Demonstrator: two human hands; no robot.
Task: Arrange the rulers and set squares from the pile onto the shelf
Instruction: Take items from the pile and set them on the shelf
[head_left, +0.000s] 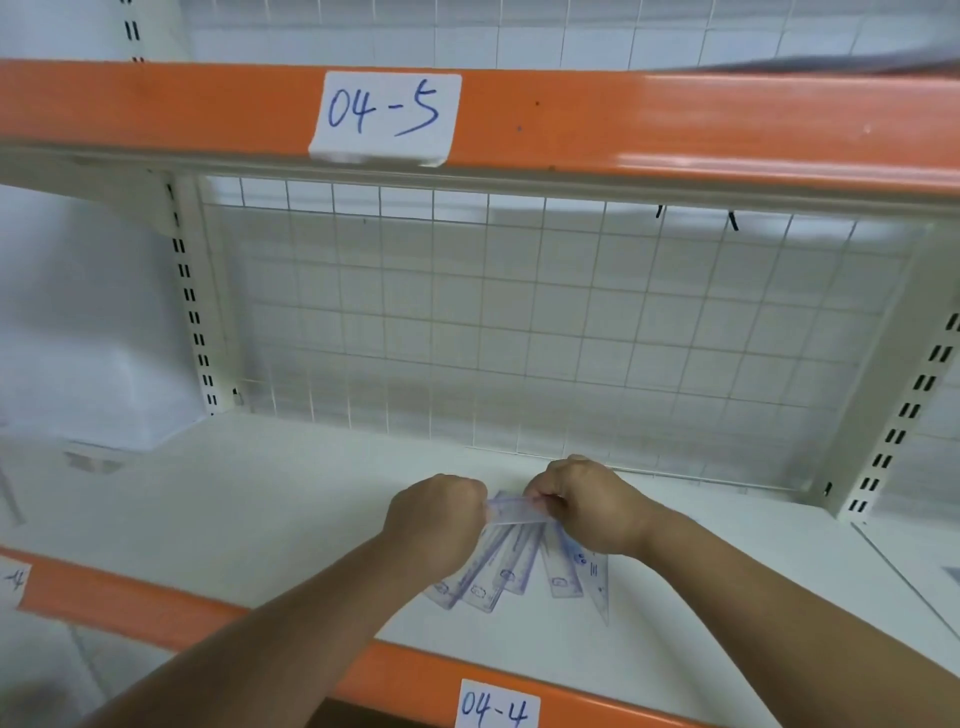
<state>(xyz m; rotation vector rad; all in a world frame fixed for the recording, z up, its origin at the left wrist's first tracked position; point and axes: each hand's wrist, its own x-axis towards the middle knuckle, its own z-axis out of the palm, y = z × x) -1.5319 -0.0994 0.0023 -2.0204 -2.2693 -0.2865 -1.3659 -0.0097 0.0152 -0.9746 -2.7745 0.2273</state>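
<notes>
**Clear ruler held crosswise over the pile on the shelf**

Reaching in over the white shelf (260, 493) with both forearms. Left hand (436, 512) curled tight round the left end of a clear ruler (517, 512); right hand (587, 506) clamped on the other end, fingers folded in. Held level between the two fists, crosswise to the pile below; cannot tell whether touching it or just above.

Underneath, flat on the shelf: a fan of rulers (488, 577), clear with purple markings, near ends spread toward the orange front rail (130, 613), far ends hidden beneath the hands. Just right of the fan, against its last ruler, a set square (597, 587), sharp tip pointing at the front edge.

On the front rail, a paper label (496, 709) marked 04-4. Behind the shelf, a white wire grid (519, 322) between slotted uprights. Overhead, an orange beam (675, 130) with a second paper tag (387, 117) marked 04-5.
</notes>
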